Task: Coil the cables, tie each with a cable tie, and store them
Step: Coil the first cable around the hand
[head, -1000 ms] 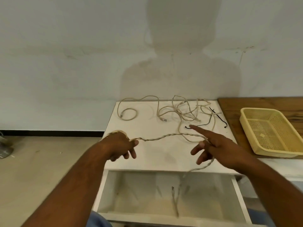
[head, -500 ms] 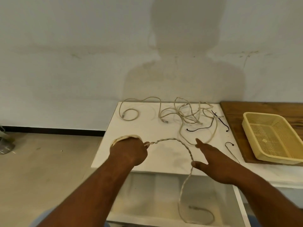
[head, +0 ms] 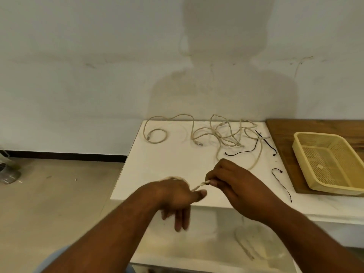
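A beige twisted cable (head: 199,185) runs between my two hands over the front edge of the white table (head: 169,160). Loops of it lie around my left hand (head: 177,196), whose fingers point down and are blurred. My right hand (head: 234,184) pinches the cable just to the right. The cable's loose tail (head: 244,245) hangs below into the open drawer. More beige cables (head: 226,134) lie tangled at the table's back, one with a small loop (head: 155,135) at back left. Black cable ties (head: 241,151) lie to their right, another black tie (head: 281,184) near my right hand.
A yellow plastic basket (head: 307,138) stands on a wooden board (head: 285,133) at the right. The white drawer (head: 197,251) below the tabletop is pulled open. A wall rises directly behind the table, and bare floor lies to the left.
My right hand moved left from an open reach and closed on the cable near my left hand. The free span between the hands shortened, and more cable sits around my left hand.
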